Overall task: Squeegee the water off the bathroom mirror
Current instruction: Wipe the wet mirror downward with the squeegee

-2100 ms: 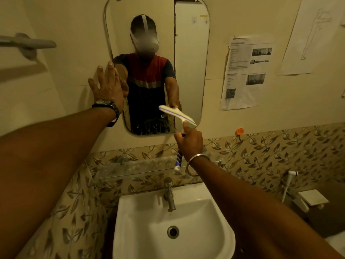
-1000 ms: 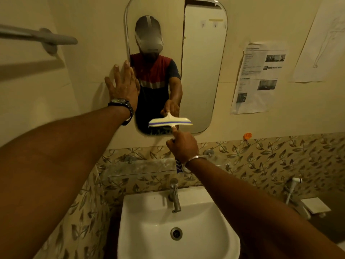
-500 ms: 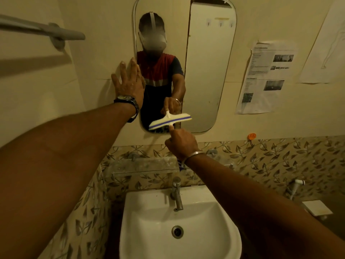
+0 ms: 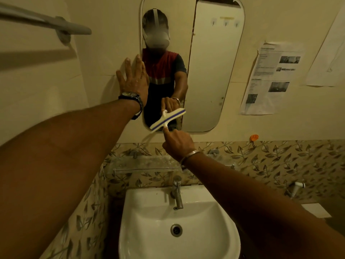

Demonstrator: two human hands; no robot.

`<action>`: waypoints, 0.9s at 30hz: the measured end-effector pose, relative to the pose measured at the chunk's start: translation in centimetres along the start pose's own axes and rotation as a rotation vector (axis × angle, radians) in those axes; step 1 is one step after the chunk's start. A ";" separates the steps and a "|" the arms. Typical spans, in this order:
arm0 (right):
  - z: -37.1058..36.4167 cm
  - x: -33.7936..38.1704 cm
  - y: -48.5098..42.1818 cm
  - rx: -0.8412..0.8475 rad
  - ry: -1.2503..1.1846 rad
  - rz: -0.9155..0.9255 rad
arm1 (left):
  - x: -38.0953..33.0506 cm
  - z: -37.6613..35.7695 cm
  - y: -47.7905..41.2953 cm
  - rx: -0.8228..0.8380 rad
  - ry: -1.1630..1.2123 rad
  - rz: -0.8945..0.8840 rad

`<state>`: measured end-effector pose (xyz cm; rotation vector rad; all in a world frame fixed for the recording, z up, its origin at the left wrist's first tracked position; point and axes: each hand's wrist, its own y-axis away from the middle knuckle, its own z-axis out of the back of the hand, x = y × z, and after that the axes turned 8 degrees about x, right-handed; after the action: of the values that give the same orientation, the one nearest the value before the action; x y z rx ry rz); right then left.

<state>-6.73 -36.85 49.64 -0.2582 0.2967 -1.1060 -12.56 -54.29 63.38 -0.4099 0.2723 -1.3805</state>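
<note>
Bathroom wall, cream tile w/ a leaf-pattern band below; mirror [image 4: 211, 71] hangs above a white sink [image 4: 141, 202]. L hand [image 4: 133, 79] lies flat on the wall at the mirror's left edge, fingers straight & spread, watch [image 4: 130, 96] on the wrist. R hand [image 4: 177, 144] has its fingers curled round the squeegee [image 4: 168, 119] handle, index finger stretched along it. Blade sits low on the mirror's left part, tilted, right end higher. Sink basin has its drain [image 4: 176, 229] at the bottom, tap [image 4: 177, 193] on the back rim.
</note>
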 end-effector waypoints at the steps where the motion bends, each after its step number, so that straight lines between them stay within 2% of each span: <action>1: -0.4 -0.1 0.5 0.017 -0.004 -0.008 | 0.0 0.1 0.0 -0.004 0.000 -0.002; 8: 2.1 2.8 -1.7 -0.040 -0.081 0.029 | -0.2 0.1 0.1 -0.009 0.020 -0.003; 17: -0.6 2.1 0.5 0.077 0.083 0.049 | -0.2 0.4 0.3 0.004 0.015 0.009; 22: 1.1 4.3 -1.9 0.008 -0.010 0.103 | -0.2 0.1 0.1 -0.011 0.030 0.005; 27: 0.9 4.3 -2.5 0.026 0.071 0.115 | 0.1 -0.4 -0.4 -0.045 0.022 0.004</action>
<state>-6.70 -41.76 50.95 -0.1768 0.3555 -1.0061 -13.06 -54.45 63.16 -0.4317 0.3226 -1.3777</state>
